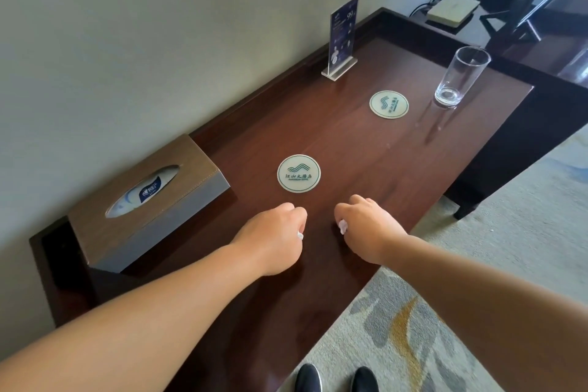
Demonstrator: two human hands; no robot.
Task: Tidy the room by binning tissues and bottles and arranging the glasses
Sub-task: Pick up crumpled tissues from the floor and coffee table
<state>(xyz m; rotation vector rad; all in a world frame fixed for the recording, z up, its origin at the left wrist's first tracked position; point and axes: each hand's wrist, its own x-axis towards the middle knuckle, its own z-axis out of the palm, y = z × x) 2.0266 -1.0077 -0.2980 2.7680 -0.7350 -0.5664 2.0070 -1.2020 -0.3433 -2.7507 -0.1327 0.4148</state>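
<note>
The person's left hand (280, 232) is curled into a tight fist over the near part of the desk (366, 149), and a white tissue scrap (300, 235) pokes out from between its fingers on the thumb side. The right hand (366, 226) is just beside it, a narrow gap of bare wood between them. It is curled the same way and grips a second tissue scrap (342, 226), of which only a small crumpled end shows. Whether either fist rests on the wood or hangs just above it cannot be told.

Just beyond the knuckles lies the near coaster (298, 173), round and pale with green print. The far coaster (388, 104) lies farther along to the right, and the glass (458, 79) stands upright just right of it on the bare desk, not on the coaster. A brown tissue box (149, 200) sits at the left against the wall, and a card stand (342, 35) is at the far edge.
</note>
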